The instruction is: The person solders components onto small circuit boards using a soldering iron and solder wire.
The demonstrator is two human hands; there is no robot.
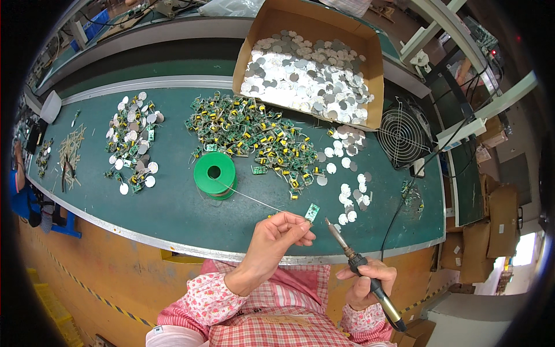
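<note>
Between thumb and fingers, my left hand [275,240] pinches a small green circuit board [312,213] above the front of the bench. A thin strand of solder wire [257,200] runs from a green spool [215,175] to the same hand. My right hand [368,280] is wrapped round a soldering iron [358,264], whose tip points up and left, close to the board but apart from it. Behind the spool lies a heap of circuit boards with yellow parts [254,130]. Loose silver discs [348,196] are scattered right of the board.
A cardboard box [370,69] full of silver discs stands at the back. A round fan with a wire guard [402,136] sits at the right, with a black cord [399,208] nearby. Boards joined with discs [133,139] lie left on the green bench [167,208]. Another person's arm [19,168] shows far left.
</note>
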